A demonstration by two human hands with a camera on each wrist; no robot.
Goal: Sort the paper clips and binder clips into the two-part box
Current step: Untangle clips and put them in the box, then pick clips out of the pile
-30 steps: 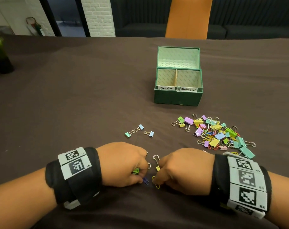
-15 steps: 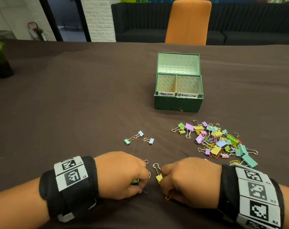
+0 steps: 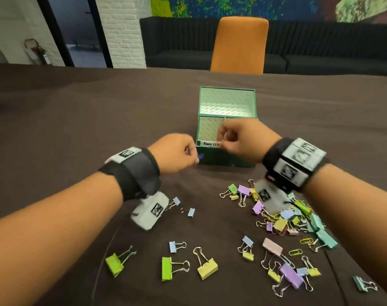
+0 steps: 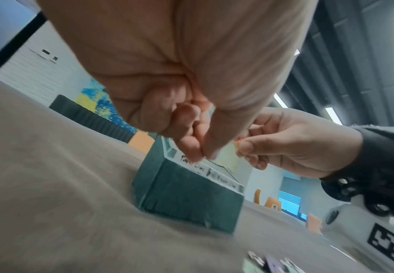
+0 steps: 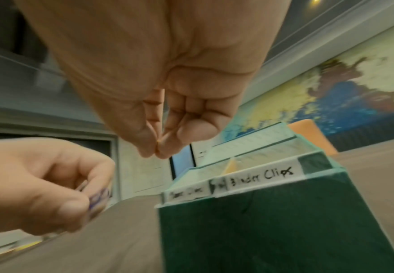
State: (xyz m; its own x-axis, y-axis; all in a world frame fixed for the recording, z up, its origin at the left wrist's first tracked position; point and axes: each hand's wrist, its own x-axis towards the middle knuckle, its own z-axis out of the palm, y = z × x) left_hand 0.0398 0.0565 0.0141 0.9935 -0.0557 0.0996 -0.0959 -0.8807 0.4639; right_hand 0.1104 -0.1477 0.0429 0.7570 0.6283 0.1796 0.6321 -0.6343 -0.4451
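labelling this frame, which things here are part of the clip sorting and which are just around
Part of the job:
green two-part box
clip pile
loose binder clips
left hand, pinching a blue clip
right hand, pinching a small clip

Just around:
orange chair
dark sofa

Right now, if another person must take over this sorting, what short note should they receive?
Left hand: lifted beside the green box, pinching a small blue clip; its type is blurred.
Right hand: over the box front, fingers pinching a thin yellowish clip.
Box: open, labelled Paper Clips on the left, Binder Clips on the right; the visible part of the left section looks empty.
Done: almost nothing sorted.
Left: the mixed pile and the scattered binder clips near you.
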